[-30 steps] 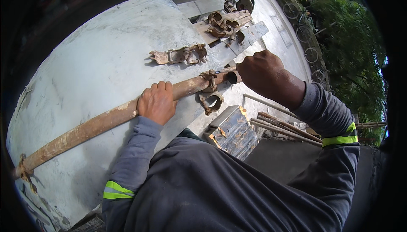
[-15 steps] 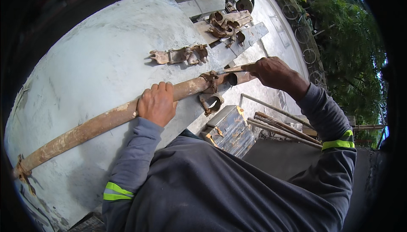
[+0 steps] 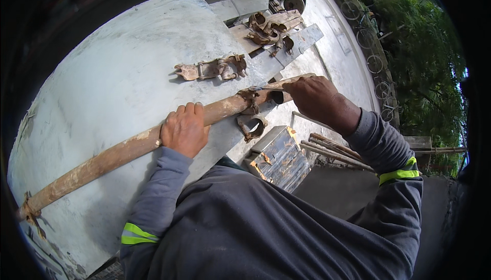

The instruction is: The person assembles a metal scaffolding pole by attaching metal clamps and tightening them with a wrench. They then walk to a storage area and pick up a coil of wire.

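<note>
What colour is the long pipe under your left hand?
Rusty brown with pale patches: the pipe shows best in the head view, under the left hand.

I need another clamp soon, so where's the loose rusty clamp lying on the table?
In the head view the loose rusty clamp lies flat on the grey table, just beyond the rusty pipe, ahead of the left hand.

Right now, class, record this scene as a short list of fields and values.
Left hand: grips the rusty pipe, palm down
Right hand: holds a slim tool at the pipe's end
Clamp on pipe: rusty, near that end
Loose clamp: lies on the table beyond the pipe
Table: pale grey, worn
Clamp pile: far edge
</note>
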The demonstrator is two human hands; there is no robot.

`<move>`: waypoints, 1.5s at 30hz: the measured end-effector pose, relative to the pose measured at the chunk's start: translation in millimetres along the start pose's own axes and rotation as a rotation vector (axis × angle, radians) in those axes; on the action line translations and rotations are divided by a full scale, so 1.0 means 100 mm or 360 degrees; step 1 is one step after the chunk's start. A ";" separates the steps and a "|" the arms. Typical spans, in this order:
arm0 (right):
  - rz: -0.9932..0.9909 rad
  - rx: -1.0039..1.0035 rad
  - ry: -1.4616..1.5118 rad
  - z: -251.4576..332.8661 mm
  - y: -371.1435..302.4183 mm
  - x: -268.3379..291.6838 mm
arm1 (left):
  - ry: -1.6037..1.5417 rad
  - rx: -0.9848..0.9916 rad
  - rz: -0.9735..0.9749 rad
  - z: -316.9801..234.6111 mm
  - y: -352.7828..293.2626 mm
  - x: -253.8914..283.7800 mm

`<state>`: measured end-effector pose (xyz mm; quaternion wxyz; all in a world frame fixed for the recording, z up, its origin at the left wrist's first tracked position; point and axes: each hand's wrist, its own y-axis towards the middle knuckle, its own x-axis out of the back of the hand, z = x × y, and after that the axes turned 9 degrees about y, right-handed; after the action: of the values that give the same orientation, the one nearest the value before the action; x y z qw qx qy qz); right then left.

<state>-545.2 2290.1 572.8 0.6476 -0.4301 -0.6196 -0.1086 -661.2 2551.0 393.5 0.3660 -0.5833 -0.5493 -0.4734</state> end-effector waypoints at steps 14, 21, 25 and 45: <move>-0.0034 0.0120 0.0313 -0.51 0.16 -0.16 | 0.0084 -0.0066 -0.0040 0.06 -0.05 -0.09; -0.0158 0.0323 0.0345 -0.78 0.37 -0.19 | 0.0080 -0.0059 -0.0067 0.05 -0.04 -0.06; 0.0072 0.0259 0.0386 -0.89 0.41 -0.34 | 0.0155 -0.0045 -0.0056 0.00 -0.07 -0.07; 0.0314 0.1065 0.1304 -1.52 1.13 -1.21 | 0.0161 0.0017 -0.0136 -0.12 -0.07 -0.09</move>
<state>-386.8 2205.7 437.8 0.9451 -0.1789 -0.2736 -0.0027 -669.5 2537.6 388.2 0.3758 -0.5328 -0.5569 -0.5145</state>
